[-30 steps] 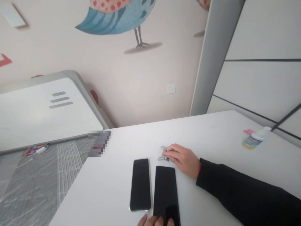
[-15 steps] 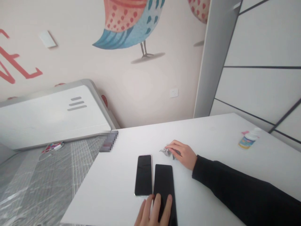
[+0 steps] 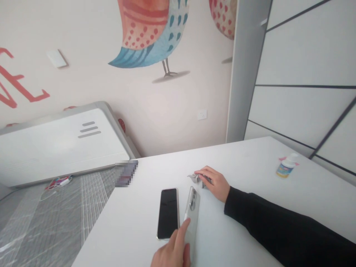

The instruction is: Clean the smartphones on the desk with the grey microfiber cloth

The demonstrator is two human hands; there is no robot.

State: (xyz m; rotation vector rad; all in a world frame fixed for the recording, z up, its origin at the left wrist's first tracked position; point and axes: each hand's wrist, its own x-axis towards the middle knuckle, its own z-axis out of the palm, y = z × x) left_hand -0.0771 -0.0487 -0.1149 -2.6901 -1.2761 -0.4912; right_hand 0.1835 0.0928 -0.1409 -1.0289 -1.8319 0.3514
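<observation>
My left hand (image 3: 172, 249) grips a light-coloured smartphone (image 3: 192, 211) near the bottom of the view. That phone is tilted up on its long edge, so its pale back and camera lenses show. Beside it on the left, a second smartphone (image 3: 168, 213) lies flat with its black screen up. My right hand (image 3: 215, 181), in a black sleeve, is closed on a crumpled grey cloth (image 3: 198, 180) resting on the white table (image 3: 239, 159), just beyond the tilted phone.
A white bottle (image 3: 286, 167) with a blue and yellow label stands at the right, a pink piece behind it. At the table's far left corner is a pixelated item (image 3: 127, 173). A bed (image 3: 91, 200) with a white headboard stands left; white panels (image 3: 303, 107) rise at the right.
The right-hand phone, flat with its dark screen up before, is now tipped on edge with its back showing, gripped by my left hand. My right hand stays on the cloth. The view has shifted slightly.
</observation>
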